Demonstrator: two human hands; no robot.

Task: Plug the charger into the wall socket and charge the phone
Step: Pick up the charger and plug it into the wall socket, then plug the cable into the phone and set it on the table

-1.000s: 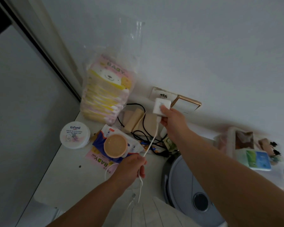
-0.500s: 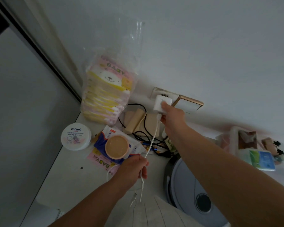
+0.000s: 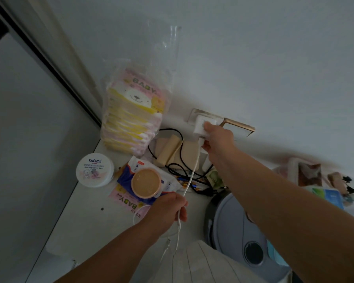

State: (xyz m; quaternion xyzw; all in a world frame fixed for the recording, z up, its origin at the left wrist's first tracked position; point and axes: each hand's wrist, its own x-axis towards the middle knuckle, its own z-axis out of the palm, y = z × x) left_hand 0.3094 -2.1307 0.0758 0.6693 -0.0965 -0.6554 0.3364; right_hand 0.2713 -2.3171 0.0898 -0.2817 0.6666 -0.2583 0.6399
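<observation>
My right hand (image 3: 218, 140) grips the white charger block (image 3: 199, 127) and holds it flat against the wall socket (image 3: 192, 115), low on the white wall. The socket plate is mostly hidden behind the block. A white cable (image 3: 192, 170) runs down from the charger to my left hand (image 3: 169, 208), which is closed around it above the tabletop. Below that hand the cable hangs loose, its free connector (image 3: 168, 241) dangling. No phone is visible.
A bag of baby wipes (image 3: 131, 117) leans on the wall left of the socket. A white cream jar (image 3: 94, 170), a pink-lidded wipes pack (image 3: 146, 183), black cables (image 3: 184, 170) and a grey round appliance (image 3: 239, 227) crowd the white table (image 3: 86, 231). A gold-edged panel (image 3: 240, 126) is right of the socket.
My right hand has pushed the charger block up and in from just short of the wall onto the socket. My left hand stayed closed on the cable.
</observation>
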